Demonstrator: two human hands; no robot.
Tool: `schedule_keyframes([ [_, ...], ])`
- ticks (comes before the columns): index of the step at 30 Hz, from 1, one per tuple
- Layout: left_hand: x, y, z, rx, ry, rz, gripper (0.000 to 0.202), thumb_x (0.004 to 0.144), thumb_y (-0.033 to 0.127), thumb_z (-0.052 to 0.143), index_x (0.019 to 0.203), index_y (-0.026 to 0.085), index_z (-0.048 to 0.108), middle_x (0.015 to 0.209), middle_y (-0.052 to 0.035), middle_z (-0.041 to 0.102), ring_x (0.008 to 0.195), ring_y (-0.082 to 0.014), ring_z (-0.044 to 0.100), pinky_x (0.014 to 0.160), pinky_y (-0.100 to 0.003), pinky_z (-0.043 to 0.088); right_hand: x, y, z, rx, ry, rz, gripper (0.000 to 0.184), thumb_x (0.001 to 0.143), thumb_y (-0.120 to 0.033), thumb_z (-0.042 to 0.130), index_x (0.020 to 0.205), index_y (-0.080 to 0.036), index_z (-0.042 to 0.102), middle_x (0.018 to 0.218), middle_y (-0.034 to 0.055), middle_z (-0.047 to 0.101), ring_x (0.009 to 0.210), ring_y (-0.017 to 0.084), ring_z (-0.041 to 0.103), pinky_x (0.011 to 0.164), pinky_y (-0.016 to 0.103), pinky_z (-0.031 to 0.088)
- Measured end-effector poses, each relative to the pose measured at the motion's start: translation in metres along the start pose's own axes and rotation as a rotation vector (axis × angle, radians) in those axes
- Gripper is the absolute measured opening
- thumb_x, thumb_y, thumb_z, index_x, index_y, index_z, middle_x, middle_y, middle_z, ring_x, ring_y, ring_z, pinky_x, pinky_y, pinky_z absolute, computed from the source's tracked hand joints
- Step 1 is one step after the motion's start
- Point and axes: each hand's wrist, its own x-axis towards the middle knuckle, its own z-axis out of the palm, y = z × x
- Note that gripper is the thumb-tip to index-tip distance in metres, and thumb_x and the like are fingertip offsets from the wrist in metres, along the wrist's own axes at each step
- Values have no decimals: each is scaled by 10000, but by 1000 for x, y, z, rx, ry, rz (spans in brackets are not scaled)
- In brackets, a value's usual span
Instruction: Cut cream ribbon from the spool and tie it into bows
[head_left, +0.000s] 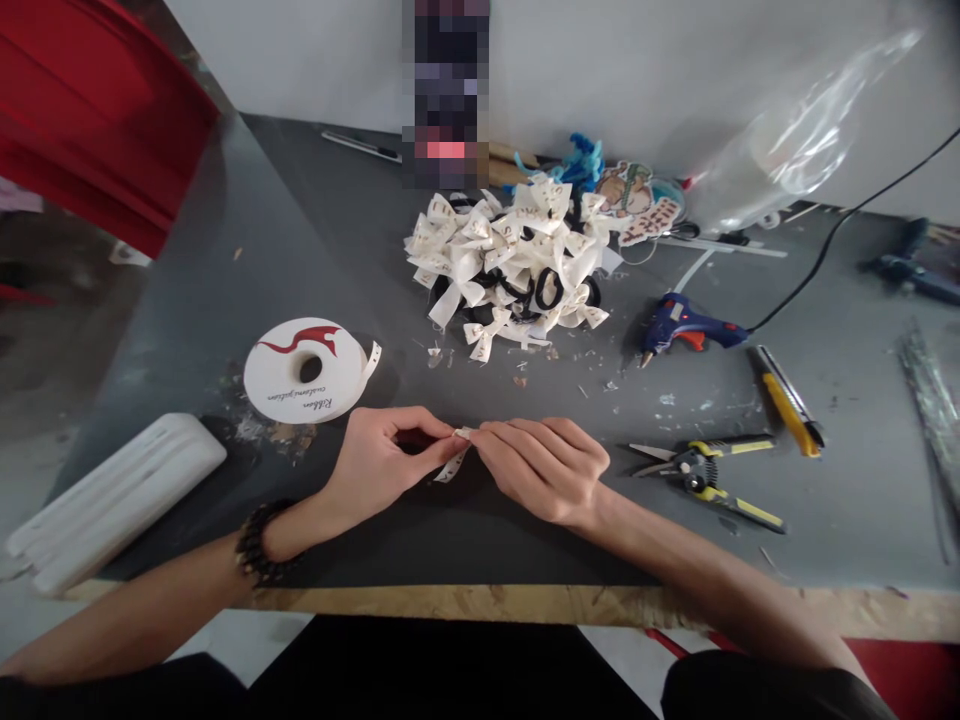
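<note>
Near the front of the grey table, my left hand and my right hand meet, both pinching a short piece of white printed ribbon. One end of it hangs down between them; the part inside my fingers is hidden. Left of my hands lies a white ribbon spool with a red swirl and a loose ribbon end. Beyond them is a heap of white ribbon bows mixed with black hair ties.
To the right lie yellow-handled snips, a yellow cutter knife and a blue glue gun with a black cord. A white plastic case sits at the left edge. Clear plastic bags stand against the wall.
</note>
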Motion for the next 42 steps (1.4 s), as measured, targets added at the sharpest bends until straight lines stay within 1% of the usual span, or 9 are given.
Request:
schedule_keyframes([
  [5,3,1,-2,-110,-58,68,105,864,256,845,840,180,777,861,-32,778,756,-134,706,676,-234,560,0,-2,0,48,-41,22,76,957,-177,776,1021,-218,785,980,-38,857,750,117,787,593,302,538],
  [11,5,-3,-1,-319,-90,37,324,790,213,906,702,169,598,776,4,690,692,-96,622,648,-224,504,0,-5,4,96,-15,70,57,956,-177,757,978,-225,736,911,-41,844,727,108,773,597,298,514],
  [17,8,-5,0,-439,-139,52,399,771,146,913,766,184,515,802,26,642,720,-88,589,669,-220,482,-4,-10,10,220,-30,179,123,957,-186,748,1039,-228,666,924,-26,840,728,120,778,619,306,517],
  [21,7,-8,-1,-404,-168,37,379,795,160,905,816,186,527,798,39,578,733,-81,548,683,-206,473,-4,-14,13,404,-67,341,163,968,-104,673,1053,-233,621,962,-10,836,736,127,775,685,304,539],
  [27,3,2,1,-336,-160,-23,385,835,260,881,989,206,532,1011,-10,663,883,-123,680,831,-261,597,2,-15,13,486,-95,496,111,976,-130,658,986,-239,638,750,-41,756,601,117,668,648,290,498],
  [29,3,4,2,-265,-176,-63,352,852,268,865,993,200,550,974,-16,695,853,-134,715,822,-272,615,4,-16,11,525,-116,539,98,967,-143,667,961,-238,644,768,-35,758,623,117,672,657,284,498],
  [32,3,5,2,-263,-204,-100,323,876,275,836,1026,203,560,916,-8,715,792,-145,748,763,-268,631,7,-17,7,673,-177,717,47,975,-186,664,974,-232,651,774,-31,739,627,110,659,636,253,505],
  [37,5,1,1,-239,-227,-34,346,851,189,818,1115,201,595,961,-21,736,856,-149,756,832,-271,645,11,-15,3,986,-335,1029,120,1005,-319,665,948,-217,640,729,-38,694,616,105,621,572,224,457],
  [42,4,0,1,-232,-228,3,319,901,173,757,1180,193,604,1017,-45,724,906,-144,740,874,-263,631,15,-12,2,1050,-358,1084,203,1043,-367,621,946,-204,693,702,-43,688,594,89,586,570,212,432],
])
